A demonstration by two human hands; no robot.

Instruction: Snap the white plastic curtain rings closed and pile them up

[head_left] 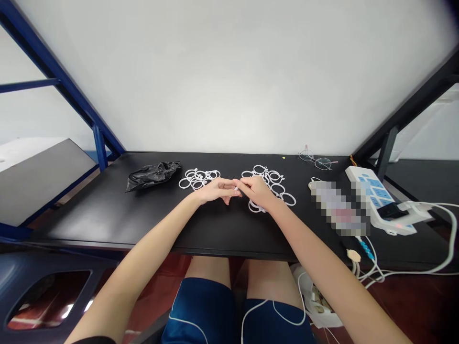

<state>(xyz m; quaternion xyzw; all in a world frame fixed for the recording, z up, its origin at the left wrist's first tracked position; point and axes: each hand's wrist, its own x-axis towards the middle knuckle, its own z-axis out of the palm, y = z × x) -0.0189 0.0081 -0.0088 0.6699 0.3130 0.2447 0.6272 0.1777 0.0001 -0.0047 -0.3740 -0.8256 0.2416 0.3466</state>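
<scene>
**Personal Corner, Probably a Home or Dormitory**

A black bench point(150, 224) backs onto a plain white wall point(222, 86), a blue metal frame point(99, 148) at its left end. Wire-rimmed eyeglasses point(315, 160), a power strip point(376, 191) and a trailing white cable point(453, 229) suggest personal, everyday use; the floor point(161, 279) is glossy red.

On the desk point(150, 220), the left ring pile point(204, 182) is set just behind the left hand point(215, 189), and the right ring pile point(267, 179) is partly covered by the right hand point(256, 190). Left of these 2 piles, the bag point(152, 177) is laid. Right of them, the glasses point(314, 159) are placed near the wall point(229, 86), with the phone point(333, 203) set before them and the power strip point(378, 196) to its right.
</scene>
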